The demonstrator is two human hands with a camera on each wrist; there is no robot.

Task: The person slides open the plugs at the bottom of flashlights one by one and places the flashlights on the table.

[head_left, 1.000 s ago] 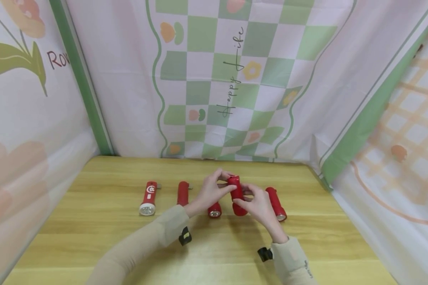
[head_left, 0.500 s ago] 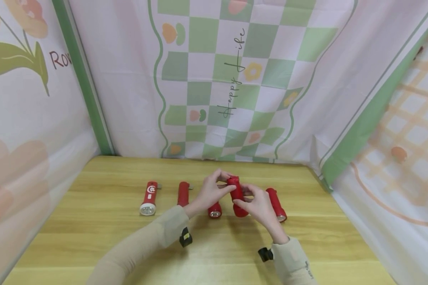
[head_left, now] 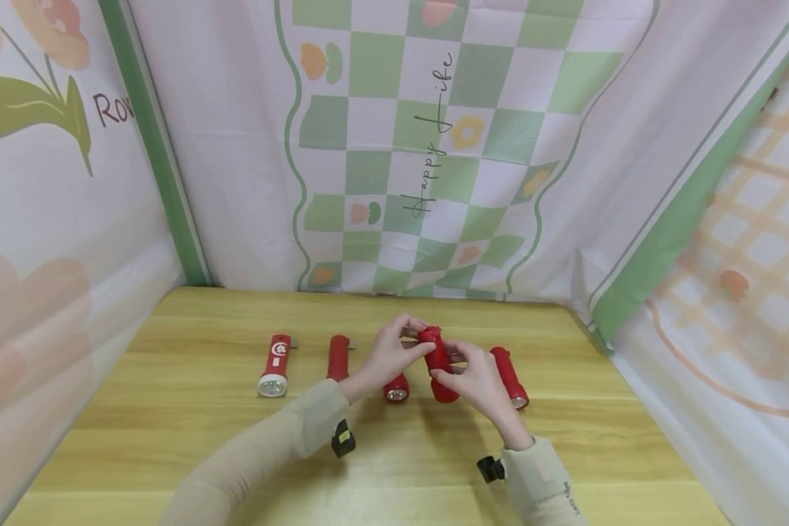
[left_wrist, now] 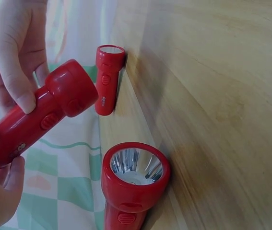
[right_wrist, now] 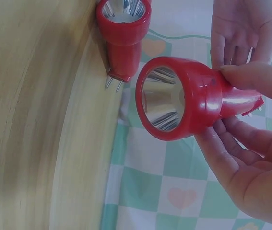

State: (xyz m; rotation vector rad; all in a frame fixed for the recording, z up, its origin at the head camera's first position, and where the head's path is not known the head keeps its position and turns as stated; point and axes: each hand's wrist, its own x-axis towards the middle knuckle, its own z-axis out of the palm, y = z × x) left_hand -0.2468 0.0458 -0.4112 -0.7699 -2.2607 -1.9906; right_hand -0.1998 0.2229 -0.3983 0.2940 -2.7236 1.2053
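A red flashlight (head_left: 437, 356) is held off the table between both hands, its head pointing down toward the near side in the head view. The left hand (head_left: 391, 354) pinches its tail end between thumb and fingers. Around the barrel near the head, the right hand (head_left: 478, 378) grips with thumb and fingers. In the right wrist view the silvery reflector of this flashlight (right_wrist: 162, 98) faces left, and small metal prongs (right_wrist: 253, 110) stick out near its tail. The left wrist view shows a switch (left_wrist: 49, 120) on its barrel.
Other flashlights lie in a row on the wooden table (head_left: 381, 467): a red one with a white head (head_left: 277, 358), a red one (head_left: 337, 358), another red one (head_left: 396, 389) partly behind the left hand, and a red one (head_left: 509, 378) right of the right hand. Patterned cloth (head_left: 421, 219) hangs behind.
The held flashlight has dipped and tipped very slightly toward the near side. Both hands keep their hold on it; the other flashlights stay in place.
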